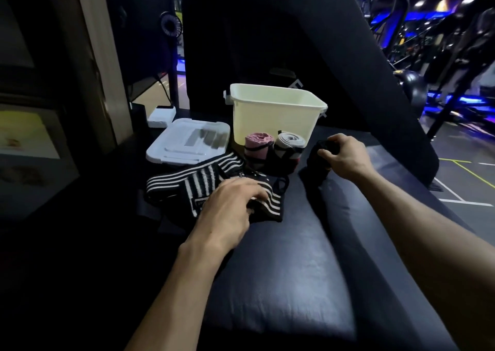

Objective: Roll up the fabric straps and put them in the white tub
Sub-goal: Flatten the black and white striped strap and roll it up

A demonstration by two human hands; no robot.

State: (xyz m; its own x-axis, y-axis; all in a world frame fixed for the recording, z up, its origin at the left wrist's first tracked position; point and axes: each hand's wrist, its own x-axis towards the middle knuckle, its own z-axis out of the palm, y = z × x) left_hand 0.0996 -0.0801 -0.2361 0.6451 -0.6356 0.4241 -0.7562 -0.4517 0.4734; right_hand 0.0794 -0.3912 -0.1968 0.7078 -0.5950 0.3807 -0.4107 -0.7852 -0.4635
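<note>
On the dark padded table (289, 275), the white tub (273, 115) stands upright at the far end with its top uncovered. Its white lid (187, 141) lies flat on the table just to the left of it. Two rolled fabric straps stand against the near wall of the tub, outside it: a pink roll (257, 147) on the left and a grey roll (289, 147) touching it on the right. What the tub holds cannot be seen from this angle.

Right hand (345, 158): fingers curled over a black strap (318, 160), gripping its bundled upper part. The lower part of this strap rests on the table, just to the right of the grey roll.

Left hand (230, 206): lies palm down on a loose heap of black-and-white striped straps (187, 184), fingers bent and pressing into the fabric. Whether the fingers actually pinch the material cannot be told; motion blur obscures the fingertips. The striped heap is unrolled and spread across the left side of the table, near the lid and the pink roll.

A small white box (162, 116) sits beyond the lid at the far left edge. Gym equipment (442, 56) under blue lighting is visible in the background at right.
</note>
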